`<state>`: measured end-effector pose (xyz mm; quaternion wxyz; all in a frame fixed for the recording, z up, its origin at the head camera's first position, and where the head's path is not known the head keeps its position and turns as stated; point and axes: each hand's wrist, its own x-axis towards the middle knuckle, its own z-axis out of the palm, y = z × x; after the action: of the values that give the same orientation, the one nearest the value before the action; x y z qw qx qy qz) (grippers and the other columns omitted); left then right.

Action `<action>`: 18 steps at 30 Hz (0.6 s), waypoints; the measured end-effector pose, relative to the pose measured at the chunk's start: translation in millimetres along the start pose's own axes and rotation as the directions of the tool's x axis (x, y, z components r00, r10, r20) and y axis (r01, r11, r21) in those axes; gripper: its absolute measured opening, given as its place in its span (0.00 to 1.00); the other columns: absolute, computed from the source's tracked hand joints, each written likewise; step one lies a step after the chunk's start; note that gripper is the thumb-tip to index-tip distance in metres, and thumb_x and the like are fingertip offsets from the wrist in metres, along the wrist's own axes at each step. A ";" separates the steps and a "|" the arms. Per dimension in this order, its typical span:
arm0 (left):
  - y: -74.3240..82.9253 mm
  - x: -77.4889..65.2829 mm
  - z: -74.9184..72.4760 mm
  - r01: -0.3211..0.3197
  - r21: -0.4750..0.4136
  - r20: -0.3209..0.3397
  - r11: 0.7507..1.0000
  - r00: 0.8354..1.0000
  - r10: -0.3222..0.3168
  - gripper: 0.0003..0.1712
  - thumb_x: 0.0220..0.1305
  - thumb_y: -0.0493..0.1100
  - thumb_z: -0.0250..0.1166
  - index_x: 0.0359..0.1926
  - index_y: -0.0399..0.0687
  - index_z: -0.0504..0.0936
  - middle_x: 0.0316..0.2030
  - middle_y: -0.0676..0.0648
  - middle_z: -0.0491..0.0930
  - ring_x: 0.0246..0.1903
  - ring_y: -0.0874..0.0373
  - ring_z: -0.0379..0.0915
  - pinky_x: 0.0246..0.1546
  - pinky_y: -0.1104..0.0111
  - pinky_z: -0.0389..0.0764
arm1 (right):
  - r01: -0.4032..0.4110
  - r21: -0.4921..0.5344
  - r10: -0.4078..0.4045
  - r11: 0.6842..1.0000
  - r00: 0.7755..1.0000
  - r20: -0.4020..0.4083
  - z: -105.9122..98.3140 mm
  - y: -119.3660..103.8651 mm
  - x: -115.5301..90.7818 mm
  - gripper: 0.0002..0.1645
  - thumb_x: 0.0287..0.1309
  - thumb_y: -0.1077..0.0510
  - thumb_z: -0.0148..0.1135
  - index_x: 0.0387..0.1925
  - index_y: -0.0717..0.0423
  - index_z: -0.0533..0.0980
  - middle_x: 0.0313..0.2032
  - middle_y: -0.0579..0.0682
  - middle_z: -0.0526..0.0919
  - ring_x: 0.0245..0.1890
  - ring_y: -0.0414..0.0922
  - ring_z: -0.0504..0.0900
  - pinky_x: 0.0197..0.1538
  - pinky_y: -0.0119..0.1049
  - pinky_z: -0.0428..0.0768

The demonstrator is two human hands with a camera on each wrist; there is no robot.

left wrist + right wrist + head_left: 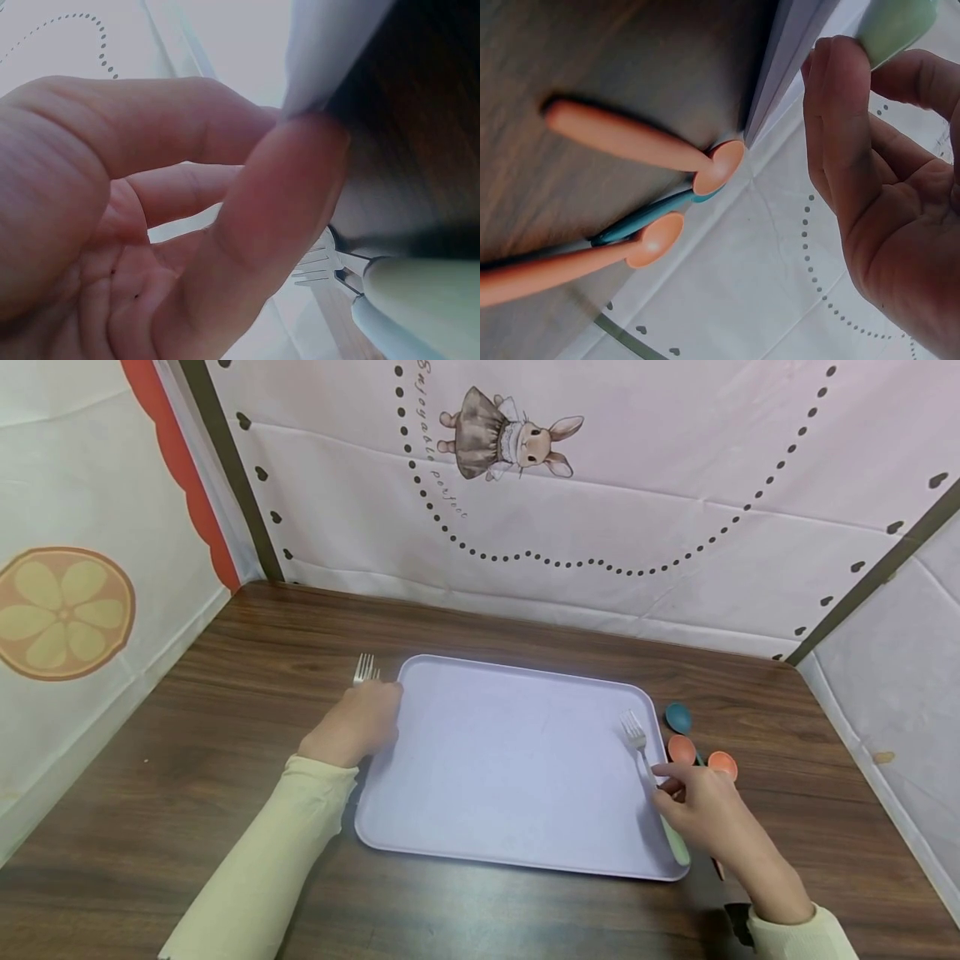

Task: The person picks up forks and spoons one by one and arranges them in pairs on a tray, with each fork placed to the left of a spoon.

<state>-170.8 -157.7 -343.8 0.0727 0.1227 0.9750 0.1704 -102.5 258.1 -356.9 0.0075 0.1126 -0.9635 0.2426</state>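
A pale lavender tray point(510, 768) lies on the wooden table. My left hand point(358, 718) is at its left edge, where thumb and forefinger pinch the tray's rim in the left wrist view. Just beyond that hand lie forks point(365, 670), with pale green and light blue handles point(427, 289) seen in the left wrist view. Over the tray's right side, my right hand point(705, 806) pinches a fork point(633, 731) between thumb and fingers. Its metal tines point away from me, and its light green handle point(896, 30) shows above the fingertips in the right wrist view.
Right of the tray lie a teal spoon point(678, 718) and two orange spoons point(682, 749), partly behind my right hand. A white printed cloth point(562, 527) hangs along the table's back edge, with more cloth at the left point(67, 727) and right point(900, 635).
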 end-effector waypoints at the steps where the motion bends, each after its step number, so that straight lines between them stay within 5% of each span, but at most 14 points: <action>1: 0.1 -0.2 -0.1 0.000 0.000 -0.001 1.000 1.000 0.000 0.08 0.58 0.24 0.55 0.39 0.29 0.76 0.26 0.40 0.72 0.27 0.46 0.70 0.25 0.59 0.75 | -0.002 -0.001 0.002 1.000 1.000 0.003 0.6 -0.4 0.4 0.19 0.52 0.69 0.62 0.48 0.72 0.82 0.31 0.53 0.87 0.29 0.43 0.83 0.26 0.32 0.79; 18: -1.3 -0.8 0.6 0.005 -0.016 0.006 1.000 1.000 -0.005 0.09 0.59 0.24 0.54 0.41 0.29 0.76 0.25 0.40 0.72 0.26 0.46 0.70 0.24 0.60 0.74 | 0.023 -0.017 -0.023 1.000 0.999 0.037 4.6 -6.0 7.5 0.17 0.54 0.68 0.63 0.46 0.71 0.82 0.32 0.53 0.86 0.31 0.46 0.85 0.28 0.36 0.81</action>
<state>-170.2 -158.9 -344.7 0.0771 0.1204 0.9736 0.1777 -108.2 249.2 -357.7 -0.0067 0.1281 -0.9642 0.2321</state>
